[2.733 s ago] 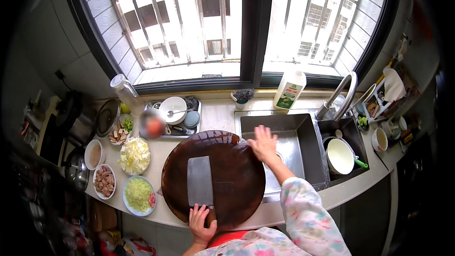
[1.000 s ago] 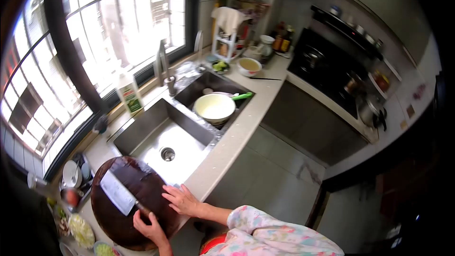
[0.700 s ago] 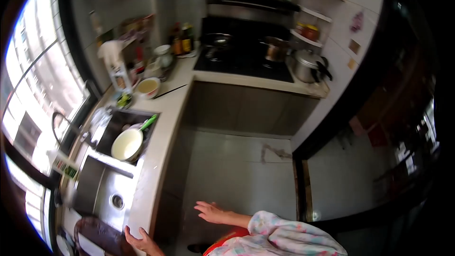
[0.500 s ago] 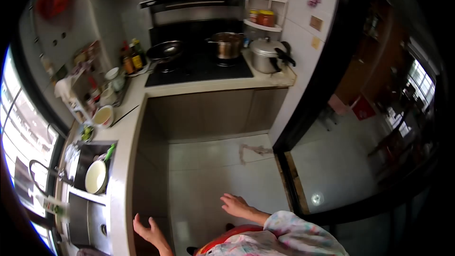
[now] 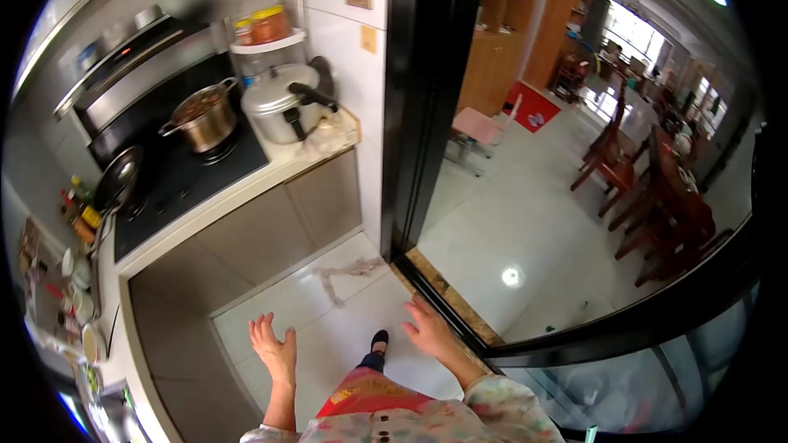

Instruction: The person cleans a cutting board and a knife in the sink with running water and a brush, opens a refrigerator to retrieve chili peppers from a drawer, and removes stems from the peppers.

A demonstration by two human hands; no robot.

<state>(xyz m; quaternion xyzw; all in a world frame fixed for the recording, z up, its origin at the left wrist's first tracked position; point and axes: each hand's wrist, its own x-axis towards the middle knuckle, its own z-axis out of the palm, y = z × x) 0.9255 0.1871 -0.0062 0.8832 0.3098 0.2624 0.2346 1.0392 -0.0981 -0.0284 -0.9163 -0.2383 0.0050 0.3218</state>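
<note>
My left hand (image 5: 273, 349) is raised over the kitchen floor with its fingers apart and nothing in it. To its right, my right hand (image 5: 428, 330) hangs near the dark sliding door frame (image 5: 427, 107), likewise empty with fingers spread. Neither hand touches anything. Below them are a red apron (image 5: 373, 394) and one dark shoe (image 5: 380, 339) on the pale tiled floor (image 5: 328, 312).
A steel pot (image 5: 203, 121) and a tilted wok (image 5: 120, 180) sit on the black stove (image 5: 176, 189). A pressure cooker (image 5: 279, 107) stands at the counter's right end. Through the doorway are a pink stool (image 5: 476, 125), a red mat (image 5: 532, 107) and wooden chairs (image 5: 611, 160).
My view has swung right, from the sink and stove towards the doorway. My left hand has come up further into view; both hands remain empty.
</note>
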